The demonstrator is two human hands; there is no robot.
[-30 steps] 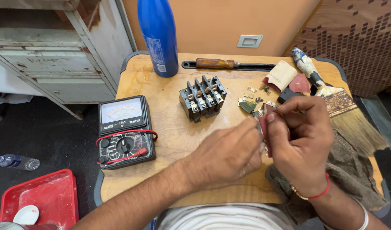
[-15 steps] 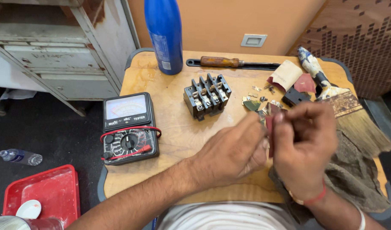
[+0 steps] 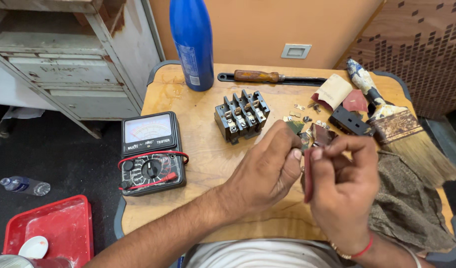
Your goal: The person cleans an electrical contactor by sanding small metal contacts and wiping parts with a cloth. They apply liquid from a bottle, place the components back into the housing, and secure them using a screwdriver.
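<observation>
Wooden table [image 3: 198,149]; left hand [image 3: 265,171] pinches something unseen, right hand [image 3: 342,183] grips red sandpaper [image 3: 308,174]; sanding; contactor [image 3: 241,115] at eleven o'clock.

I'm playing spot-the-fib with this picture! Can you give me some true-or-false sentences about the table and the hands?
1. The blue bottle stands upright. True.
2. The meter lies right of the hands. False: it lies left of them.
3. The right hand pinches a reddish strip of sandpaper. True.
4. The paintbrush is in the left hand. False: it lies on the table.
5. The screwdriver has a wooden handle. True.
</observation>
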